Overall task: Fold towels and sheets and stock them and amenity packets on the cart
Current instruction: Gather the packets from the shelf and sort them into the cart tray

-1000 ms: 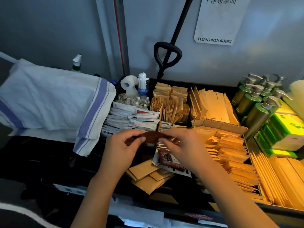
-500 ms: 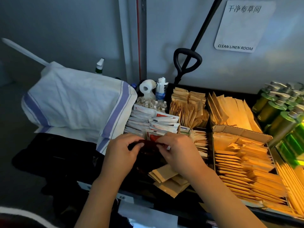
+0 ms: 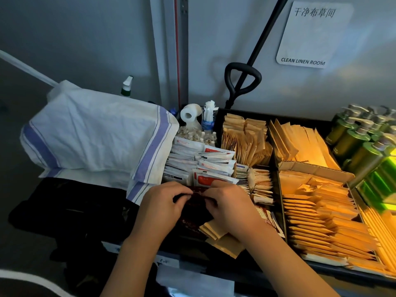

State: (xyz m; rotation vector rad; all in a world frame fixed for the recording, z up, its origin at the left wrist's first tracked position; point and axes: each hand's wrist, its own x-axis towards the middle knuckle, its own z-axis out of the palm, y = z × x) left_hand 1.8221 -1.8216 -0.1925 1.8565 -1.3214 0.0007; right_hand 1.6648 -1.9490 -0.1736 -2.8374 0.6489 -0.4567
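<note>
Both hands meet low over the front left compartment of the cart tray (image 3: 276,183). My left hand (image 3: 162,205) and my right hand (image 3: 230,205) together pinch a small stack of dark red-brown packets (image 3: 196,203) by its top edge, just in front of the white-and-red sachets (image 3: 205,168). Loose kraft packets (image 3: 216,231) lie under my right hand. A folded white towel with blue stripes (image 3: 100,136) rests at the cart's left end.
Rows of kraft amenity packets (image 3: 321,213) fill the compartments to the right. Green pump bottles (image 3: 360,142) stand at the far right. A toilet roll (image 3: 189,114) and small bottles sit behind the sachets. A black handle (image 3: 242,82) leans on the wall.
Both hands have lowered the dark packets toward the front left compartment, closer to the white-and-red sachets. The view has shifted left, so the cart sits further right in frame.
</note>
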